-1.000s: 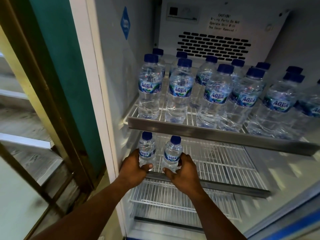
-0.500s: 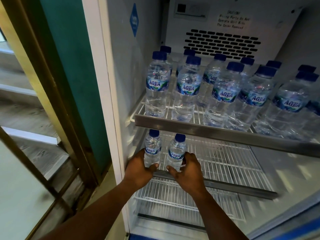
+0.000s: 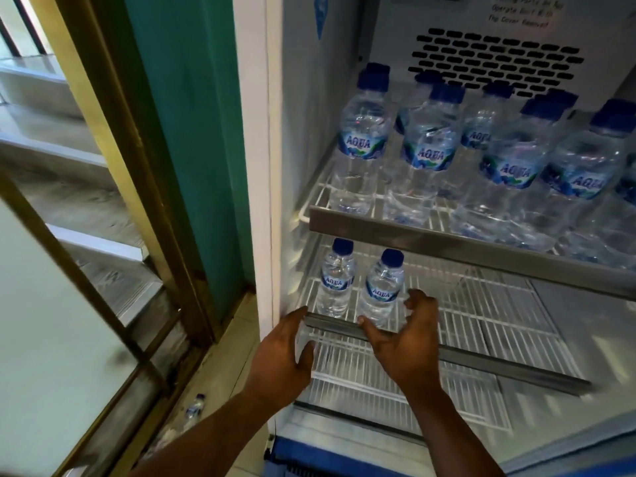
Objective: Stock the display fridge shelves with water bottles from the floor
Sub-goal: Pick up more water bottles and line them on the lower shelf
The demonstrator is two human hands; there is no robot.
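Two small blue-capped water bottles stand upright at the front left of the middle wire shelf (image 3: pixel 481 304): the left bottle (image 3: pixel 335 280) and the right bottle (image 3: pixel 382 290). My left hand (image 3: pixel 285 356) hangs just in front of the shelf's metal edge, fingers apart, holding nothing. My right hand (image 3: pixel 406 335) is open too, its fingertips close to the right bottle but off it. The upper shelf (image 3: pixel 447 242) carries several larger bottles (image 3: pixel 426 156).
The fridge's white left wall (image 3: pixel 296 132) is beside the left bottle. A lower wire shelf (image 3: pixel 395 383) sits beneath my hands. More bottles (image 3: pixel 194 407) lie on the floor at lower left, by a gold-framed glass door (image 3: pixel 113 132).
Both hands have let go of the two small bottles and drawn back toward me. The bottles stay standing on the middle shelf. My view has shifted closer and lower.
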